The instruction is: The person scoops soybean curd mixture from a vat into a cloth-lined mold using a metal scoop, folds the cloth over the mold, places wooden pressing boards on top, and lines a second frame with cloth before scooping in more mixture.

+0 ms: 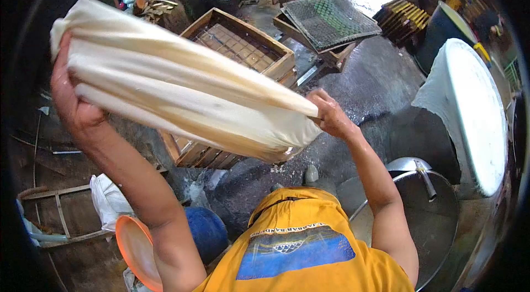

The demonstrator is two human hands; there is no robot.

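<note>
A long cream cloth is stretched in folds between both hands, slanting down from upper left to centre. My left hand grips its left end, fingers wrapped into the fabric. At the other end my right hand is closed on the gathered edge. The cloth's lower right part sags in a bulge. Beneath and behind it stands a wooden crate with a grid inside, partly hidden by the fabric.
Mesh trays lie on a crate at the top. On the right are a cloth-covered round tub and a large metal pot. An orange-rimmed basin, a blue container and a white bag sit lower left. The floor looks wet.
</note>
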